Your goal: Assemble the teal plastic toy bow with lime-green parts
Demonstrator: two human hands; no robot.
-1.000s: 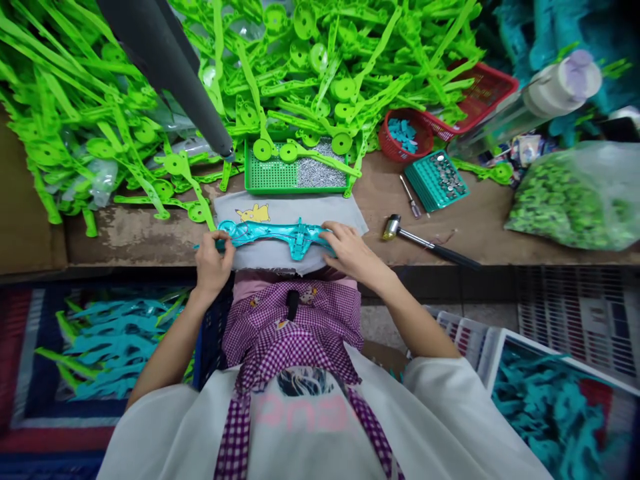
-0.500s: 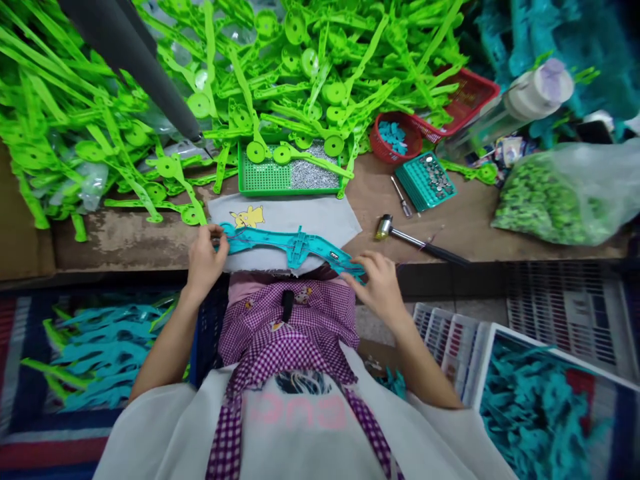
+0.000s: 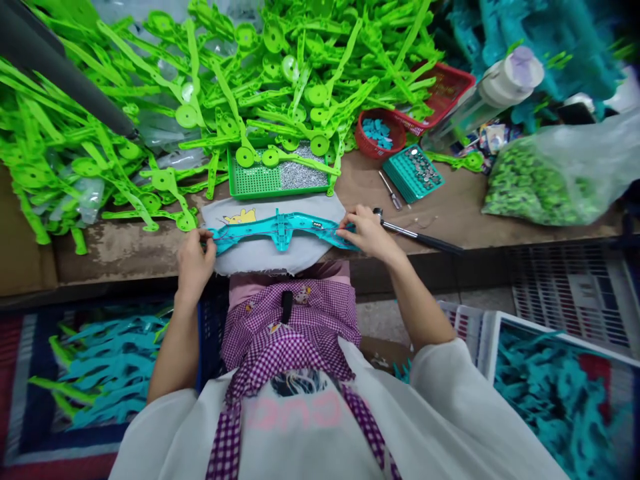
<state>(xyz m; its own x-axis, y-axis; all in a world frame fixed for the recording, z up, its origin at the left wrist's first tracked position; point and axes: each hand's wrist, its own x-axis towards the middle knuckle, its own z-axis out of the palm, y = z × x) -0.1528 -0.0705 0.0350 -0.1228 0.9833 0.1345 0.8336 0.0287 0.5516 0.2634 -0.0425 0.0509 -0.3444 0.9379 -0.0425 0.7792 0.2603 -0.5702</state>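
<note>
A long turquoise plastic part point(image 3: 281, 230), like a half shell with a crosspiece at its middle, lies over a grey cloth point(image 3: 270, 261) at the bench's front edge. A thin dark wire runs along its inside, and a small metallic piece point(image 3: 317, 225) sits right of the middle. My left hand point(image 3: 196, 259) pinches the part's left tip between thumb and fingers. At the opposite end, my right hand point(image 3: 369, 232) is closed over the part with bent fingers; whether the fingertips also grip the wire I cannot tell. The hammer's point(image 3: 415, 235) head is mostly hidden behind my right hand.
Bright green plastic arms point(image 3: 280, 80) heap across the back. A green basket point(image 3: 255, 181) holds small silvery pieces. Rightward are a red bowl point(image 3: 367, 148), a turquoise tray point(image 3: 400, 179), a screwdriver point(image 3: 390, 191), a bottle point(image 3: 500, 80) and a bag of green pieces point(image 3: 523, 180).
The turquoise part's right end has risen, so the part lies more level and further onto the cloth. My right hand has moved up, now overlapping the hammer's head. The camera view has shifted slightly.
</note>
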